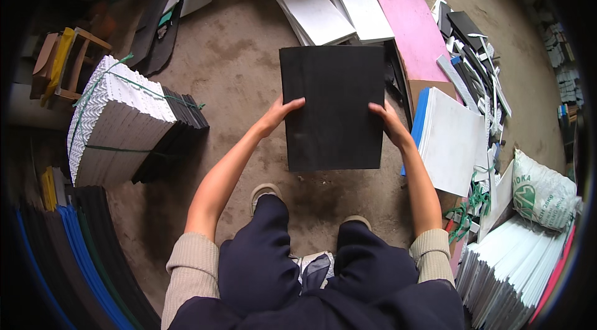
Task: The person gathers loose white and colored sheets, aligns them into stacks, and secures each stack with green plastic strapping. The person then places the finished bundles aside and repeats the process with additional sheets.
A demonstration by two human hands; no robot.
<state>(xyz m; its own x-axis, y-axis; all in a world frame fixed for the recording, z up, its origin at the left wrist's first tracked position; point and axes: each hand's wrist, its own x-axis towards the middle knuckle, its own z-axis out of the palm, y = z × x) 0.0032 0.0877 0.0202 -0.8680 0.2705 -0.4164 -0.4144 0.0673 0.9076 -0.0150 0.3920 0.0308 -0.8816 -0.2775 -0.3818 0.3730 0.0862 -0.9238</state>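
A black rectangular sheet [334, 115], or a stack of such sheets, is held up in front of me above the floor; its thickness does not show. My left hand [278, 114] grips its left edge, thumb on the upper face and fingers hidden behind. On the opposite edge my right hand [390, 122] does the same, with the thumb pressed on the face. Close to my right forearm lies a stack of white sheets [451, 137] with blue ones at its left side.
A tied bundle of white and black sheets [124, 125] stands at left. White stacks [317, 14] and a pink board [410, 32] lie ahead. To the right are loose offcuts [479, 75], green twine [472, 209] and a white sack [541, 190] on upright white sheets [510, 268].
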